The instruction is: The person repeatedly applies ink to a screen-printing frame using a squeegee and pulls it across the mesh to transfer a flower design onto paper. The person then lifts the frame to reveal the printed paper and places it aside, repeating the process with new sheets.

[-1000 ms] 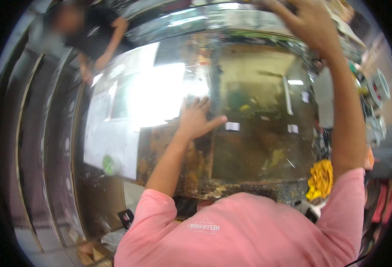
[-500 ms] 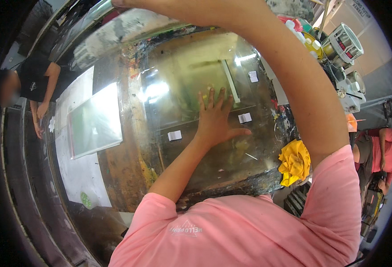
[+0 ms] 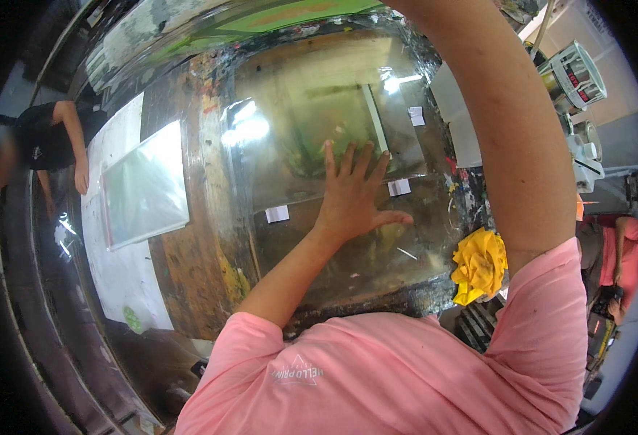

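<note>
My left hand (image 3: 351,188) lies flat with spread fingers on a glossy, see-through sheet (image 3: 297,156) over the brown worktable. Its fingertips rest close to a narrow white strip (image 3: 375,119). Small folded white tabs sit around it: one tab (image 3: 278,214) left of the wrist, another tab (image 3: 399,188) by the thumb, a third tab (image 3: 416,116) farther off. My right arm (image 3: 515,123) reaches forward past the upper edge, so its hand is hidden from view. A green panel (image 3: 275,16) shows at the far edge, near where that arm leaves the picture.
Clear plastic sheets (image 3: 145,188) lie stacked on white paper (image 3: 127,283) at the left. A crumpled yellow cloth (image 3: 480,266) is at the table's right edge. Metal cans (image 3: 574,78) stand far right. A person in black (image 3: 51,138) is at the left, another in pink (image 3: 623,246) at the right.
My right arm has swung from across the far side toward the right, and its hand has left the view. The green panel has come into sight. My left hand stays put.
</note>
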Demonstrator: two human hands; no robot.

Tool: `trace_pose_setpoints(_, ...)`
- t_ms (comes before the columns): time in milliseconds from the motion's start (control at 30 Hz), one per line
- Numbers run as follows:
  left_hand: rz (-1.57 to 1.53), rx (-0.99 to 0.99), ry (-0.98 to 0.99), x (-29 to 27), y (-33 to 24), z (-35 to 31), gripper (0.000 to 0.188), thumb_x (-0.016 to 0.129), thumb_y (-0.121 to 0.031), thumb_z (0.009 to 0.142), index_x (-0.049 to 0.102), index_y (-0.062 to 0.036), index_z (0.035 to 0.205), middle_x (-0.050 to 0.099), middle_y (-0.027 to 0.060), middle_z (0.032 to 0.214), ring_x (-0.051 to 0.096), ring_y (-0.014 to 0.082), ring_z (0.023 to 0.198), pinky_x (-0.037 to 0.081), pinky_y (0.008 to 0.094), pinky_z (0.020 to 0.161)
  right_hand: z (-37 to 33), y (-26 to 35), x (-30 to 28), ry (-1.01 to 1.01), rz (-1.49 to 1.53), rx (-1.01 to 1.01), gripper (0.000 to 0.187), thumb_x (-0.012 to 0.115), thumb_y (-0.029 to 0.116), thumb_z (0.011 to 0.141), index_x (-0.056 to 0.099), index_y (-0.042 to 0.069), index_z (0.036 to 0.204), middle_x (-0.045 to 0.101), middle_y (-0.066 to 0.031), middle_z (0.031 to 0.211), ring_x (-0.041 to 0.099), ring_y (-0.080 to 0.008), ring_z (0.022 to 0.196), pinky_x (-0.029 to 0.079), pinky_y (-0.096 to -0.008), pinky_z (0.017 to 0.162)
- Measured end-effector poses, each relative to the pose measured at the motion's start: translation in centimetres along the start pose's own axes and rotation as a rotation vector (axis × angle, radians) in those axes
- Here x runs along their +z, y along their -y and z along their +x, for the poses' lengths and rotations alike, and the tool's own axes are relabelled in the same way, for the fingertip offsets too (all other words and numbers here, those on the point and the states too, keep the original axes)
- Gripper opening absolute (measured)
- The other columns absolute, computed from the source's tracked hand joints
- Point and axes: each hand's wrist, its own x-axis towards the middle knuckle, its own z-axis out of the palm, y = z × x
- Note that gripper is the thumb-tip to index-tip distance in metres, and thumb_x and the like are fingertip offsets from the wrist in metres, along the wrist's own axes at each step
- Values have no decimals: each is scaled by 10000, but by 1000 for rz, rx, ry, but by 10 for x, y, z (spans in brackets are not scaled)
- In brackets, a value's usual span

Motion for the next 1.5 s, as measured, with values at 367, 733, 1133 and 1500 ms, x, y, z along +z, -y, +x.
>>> trace_pose_setpoints(367, -85, 40, -74, 17, 7, -3, 1250, 551, -988, 738, 513, -70, 1584, 477, 247, 1613, 365, 453, 1558, 49, 713, 1285, -10, 18, 4, 56, 8, 166, 800, 531, 743, 979, 741, 3, 758, 709, -199, 711, 710, -365, 731, 537, -486, 728)
trace_pose_setpoints(733, -1113, -513, -675, -152, 64, -57, 1050, 954, -477, 779, 483, 88, 1527, 736, 174, 1232, 728, 307, 1087, 584, 418, 965, -48, 32, 11, 100, -103, 151, 625, 635, 590, 1002, 700, 69, 1342, 733, -261, 909, 719, -401, 862, 536, -502, 795)
trace_pose_setpoints(1133, 38, -555, -338, -52, 82, -147, 1173, 935, -721, 563, 631, -53, 1478, 595, 56, 1055, 556, 263, 1070, 326, 454, 1014, -249, 65, 83, 639, 346, 166, 393, 752, 474, 923, 746, 110, 1071, 706, -140, 981, 688, -355, 961, 558, -489, 812)
trace_pose_setpoints(1500, -83, -581, -305, -50, 86, -147, 1053, 978, -640, 516, 714, -88, 1373, 569, 69, 1071, 524, 274, 1098, 329, 445, 1004, -196, -9, 221, 365, 159, 35, 357, 753, 418, 932, 736, 139, 1155, 697, -64, 1064, 673, -298, 980, 577, -446, 737)
